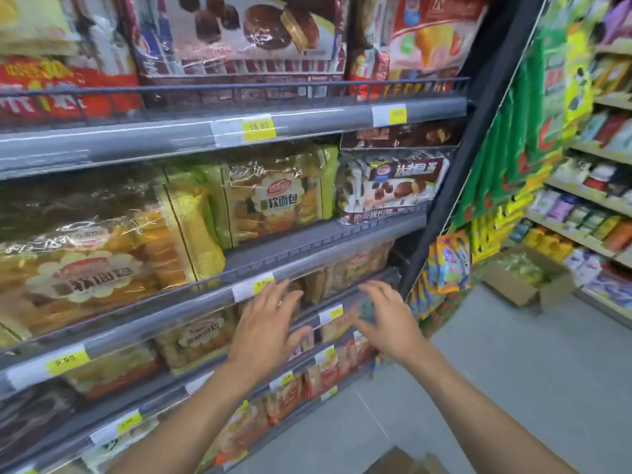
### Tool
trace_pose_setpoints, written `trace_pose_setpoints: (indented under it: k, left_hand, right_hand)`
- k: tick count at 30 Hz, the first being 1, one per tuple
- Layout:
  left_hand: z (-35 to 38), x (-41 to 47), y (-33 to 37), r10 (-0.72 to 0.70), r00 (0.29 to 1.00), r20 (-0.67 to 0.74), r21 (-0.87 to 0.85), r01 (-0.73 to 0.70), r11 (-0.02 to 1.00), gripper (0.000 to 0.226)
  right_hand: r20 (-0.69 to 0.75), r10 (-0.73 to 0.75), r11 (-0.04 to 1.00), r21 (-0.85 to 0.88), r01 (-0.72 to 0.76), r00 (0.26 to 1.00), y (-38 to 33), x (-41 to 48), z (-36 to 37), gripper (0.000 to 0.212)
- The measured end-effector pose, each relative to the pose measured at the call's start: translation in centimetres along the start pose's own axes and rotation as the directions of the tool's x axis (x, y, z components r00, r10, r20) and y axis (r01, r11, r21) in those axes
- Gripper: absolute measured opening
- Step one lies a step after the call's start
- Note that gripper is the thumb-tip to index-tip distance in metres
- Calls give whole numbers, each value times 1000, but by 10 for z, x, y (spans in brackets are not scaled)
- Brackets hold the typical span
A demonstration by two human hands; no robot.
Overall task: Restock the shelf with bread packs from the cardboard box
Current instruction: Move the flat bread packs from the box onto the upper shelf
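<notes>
Seems light, squashy, slick-wrapped; take the bread pack (280,200) by both ends with left grip (270,323) and right grip (386,323), both released, empty

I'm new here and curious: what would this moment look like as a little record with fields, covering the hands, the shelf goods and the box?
Setting: shop aisle, grey metal shelf unit with yellow price labels
Left hand: fingers spread, holding nothing, in front of a lower shelf edge
Right hand: likewise spread and holding nothing, beside it
Stock: clear orange-yellow bread packs; white-and-brown chocolate cake pack further right
Box: open brown cardboard box on the floor by the far shelves, greenish packs inside
Stage: no pack in either hand
</notes>
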State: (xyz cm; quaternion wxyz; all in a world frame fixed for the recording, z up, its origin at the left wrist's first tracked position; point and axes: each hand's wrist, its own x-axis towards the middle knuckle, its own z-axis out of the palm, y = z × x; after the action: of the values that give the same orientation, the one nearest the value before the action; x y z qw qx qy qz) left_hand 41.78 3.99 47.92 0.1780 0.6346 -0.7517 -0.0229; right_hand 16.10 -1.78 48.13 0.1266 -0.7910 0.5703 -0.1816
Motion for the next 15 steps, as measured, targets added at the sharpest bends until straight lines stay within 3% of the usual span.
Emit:
trace_pose_setpoints:
  k: [7, 15]
  left_hand:
    - [65, -35, 58, 125, 980, 156, -54, -118, 992, 78]
    - [185, -72, 127, 245, 872, 424, -128, -210, 969, 80]
  right_hand:
    - [51, 208, 978, 8, -209, 977, 70, -113, 24, 76]
    - [189, 494, 865, -2, -503, 849, 174, -244, 70, 71]
